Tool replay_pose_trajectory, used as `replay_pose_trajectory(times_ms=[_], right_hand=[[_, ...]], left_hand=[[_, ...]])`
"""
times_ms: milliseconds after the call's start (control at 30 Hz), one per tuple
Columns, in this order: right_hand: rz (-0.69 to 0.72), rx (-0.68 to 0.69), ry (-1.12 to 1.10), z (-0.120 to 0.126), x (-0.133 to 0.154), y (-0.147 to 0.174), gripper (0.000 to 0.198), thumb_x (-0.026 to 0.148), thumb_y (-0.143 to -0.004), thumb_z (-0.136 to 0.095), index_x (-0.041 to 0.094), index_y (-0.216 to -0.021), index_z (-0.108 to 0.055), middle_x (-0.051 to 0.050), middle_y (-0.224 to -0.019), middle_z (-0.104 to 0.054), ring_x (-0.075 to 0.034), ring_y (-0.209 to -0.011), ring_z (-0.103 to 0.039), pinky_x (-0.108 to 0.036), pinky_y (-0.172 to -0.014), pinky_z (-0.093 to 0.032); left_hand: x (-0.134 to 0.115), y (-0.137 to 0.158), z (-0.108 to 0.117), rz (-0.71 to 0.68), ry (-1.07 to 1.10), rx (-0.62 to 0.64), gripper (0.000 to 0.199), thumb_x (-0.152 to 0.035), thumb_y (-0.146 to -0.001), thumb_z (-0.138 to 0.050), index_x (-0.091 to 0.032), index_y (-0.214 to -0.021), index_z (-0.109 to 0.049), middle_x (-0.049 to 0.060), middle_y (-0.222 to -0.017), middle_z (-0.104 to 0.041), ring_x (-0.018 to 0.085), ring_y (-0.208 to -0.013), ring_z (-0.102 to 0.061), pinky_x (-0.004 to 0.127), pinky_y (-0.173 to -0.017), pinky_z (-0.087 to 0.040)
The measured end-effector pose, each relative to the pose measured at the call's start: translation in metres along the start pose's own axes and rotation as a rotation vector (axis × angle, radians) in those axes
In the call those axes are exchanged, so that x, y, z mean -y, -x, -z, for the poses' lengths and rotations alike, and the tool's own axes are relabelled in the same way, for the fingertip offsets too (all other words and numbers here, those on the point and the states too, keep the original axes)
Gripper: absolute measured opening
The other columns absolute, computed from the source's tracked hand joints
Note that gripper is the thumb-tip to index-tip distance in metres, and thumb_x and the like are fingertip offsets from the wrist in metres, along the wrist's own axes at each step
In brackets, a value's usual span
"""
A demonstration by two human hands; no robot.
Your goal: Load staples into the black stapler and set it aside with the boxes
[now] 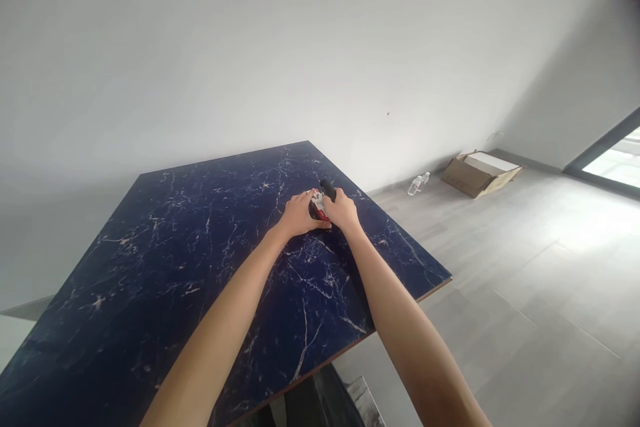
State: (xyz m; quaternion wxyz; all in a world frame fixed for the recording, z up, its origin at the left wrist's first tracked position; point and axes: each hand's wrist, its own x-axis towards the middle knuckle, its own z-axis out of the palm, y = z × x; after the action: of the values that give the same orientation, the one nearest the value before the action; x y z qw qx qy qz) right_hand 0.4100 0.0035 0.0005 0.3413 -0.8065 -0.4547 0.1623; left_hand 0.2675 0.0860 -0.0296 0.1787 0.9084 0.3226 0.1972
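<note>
Both arms reach forward over a dark blue board [200, 247] with white marble-like veins. Near its far right part, my left hand [297, 215] is closed around one side of a small hand tool with red, white and black parts [319, 203]. My right hand [345, 211] grips the same tool from the right, and a black end of it sticks out past the fingers. The hands hide much of the tool, so its exact kind cannot be made out. It sits low at the board's surface; whether it touches is hidden.
A pale wall [250, 47] stands behind the board. On the grey floor [525, 267] at the right are plastic bottles [416, 184] and an open cardboard box [473, 177]. The board's front edge overhangs dark items [325, 397] below. A glass door or window [615, 160] is at far right.
</note>
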Motion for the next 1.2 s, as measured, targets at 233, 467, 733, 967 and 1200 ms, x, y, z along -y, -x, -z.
replay_pose_trajectory(times_ms=[233,467,733,967,1200], right_hand=[[0.010,0.004,-0.030,0.0007,-0.0035,-0.0005,0.049,0.024,-0.084,-0.054,0.018,-0.133,-0.054,-0.014,-0.117,-0.072,-0.032,-0.108,-0.068,-0.039,-0.091,-0.051],[0.012,-0.025,-0.051,-0.0013,-0.0063,-0.0010,0.051,0.027,-0.081,-0.058,0.020,-0.131,-0.056,-0.012,-0.114,-0.073,-0.031,-0.105,-0.069,-0.038,-0.089,-0.052],[0.002,-0.030,-0.080,0.0004,-0.0076,-0.0002,0.051,0.026,-0.078,-0.062,0.022,-0.129,-0.059,-0.010,-0.113,-0.073,-0.029,-0.103,-0.069,-0.036,-0.089,-0.052],[0.009,-0.040,-0.082,-0.0012,-0.0095,-0.0020,0.052,0.026,-0.077,-0.062,0.022,-0.129,-0.059,-0.010,-0.113,-0.073,-0.029,-0.104,-0.069,-0.036,-0.089,-0.052],[0.025,-0.021,-0.062,0.0002,-0.0085,-0.0006,0.047,0.029,-0.084,-0.058,0.021,-0.131,-0.058,-0.011,-0.114,-0.073,-0.029,-0.105,-0.069,-0.037,-0.090,-0.052]], left_hand=[[-0.0017,0.0023,-0.0022,0.012,-0.039,0.025,0.113,-0.078,-0.069,-0.071,-0.025,-0.159,-0.030,0.017,-0.161,-0.036,0.045,-0.145,-0.034,0.059,-0.116,-0.028],[-0.0017,0.0028,-0.0026,0.022,-0.054,0.034,0.111,-0.079,-0.070,-0.070,-0.024,-0.158,-0.034,0.018,-0.162,-0.035,0.045,-0.146,-0.032,0.059,-0.116,-0.027],[-0.0050,0.0042,0.0018,0.031,-0.045,0.036,0.110,-0.079,-0.068,-0.072,-0.026,-0.157,-0.035,0.015,-0.160,-0.039,0.044,-0.145,-0.035,0.057,-0.116,-0.029],[-0.0026,0.0021,-0.0003,0.027,-0.059,0.027,0.109,-0.078,-0.067,-0.072,-0.027,-0.157,-0.037,0.014,-0.160,-0.040,0.045,-0.143,-0.037,0.059,-0.115,-0.030],[0.0011,0.0016,0.0018,0.013,0.014,0.000,0.109,-0.068,-0.066,-0.080,-0.025,-0.156,-0.037,0.015,-0.154,-0.048,0.042,-0.140,-0.043,0.053,-0.112,-0.037]])
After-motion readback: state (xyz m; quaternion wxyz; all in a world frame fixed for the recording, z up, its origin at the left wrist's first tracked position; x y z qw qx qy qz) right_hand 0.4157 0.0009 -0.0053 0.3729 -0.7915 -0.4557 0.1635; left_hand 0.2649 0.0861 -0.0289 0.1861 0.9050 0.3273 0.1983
